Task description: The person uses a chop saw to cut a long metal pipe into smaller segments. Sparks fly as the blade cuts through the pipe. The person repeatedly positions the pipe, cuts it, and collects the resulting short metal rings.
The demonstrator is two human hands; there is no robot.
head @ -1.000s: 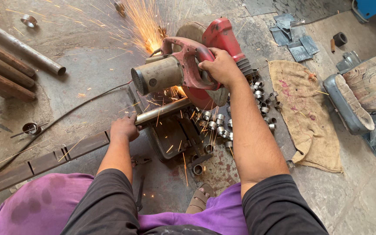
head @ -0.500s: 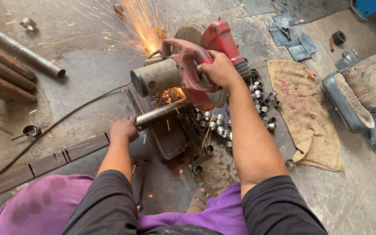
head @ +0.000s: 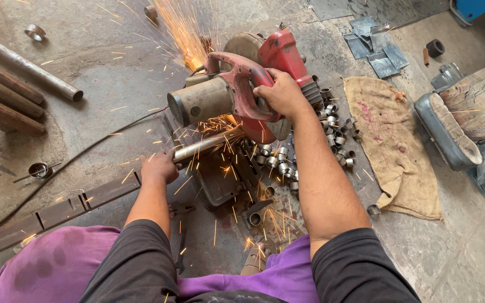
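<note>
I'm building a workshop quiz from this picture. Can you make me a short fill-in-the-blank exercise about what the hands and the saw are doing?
1. The right hand grips the handle of a ____ chop saw.
2. The left hand holds a metal ____ under the blade.
3. Orange ____ fly up from the cut.
4. A pile of cut metal rings lies between the saw and a piece of ____ cloth on the floor.

Missing words: red; tube; sparks; burlap
</note>
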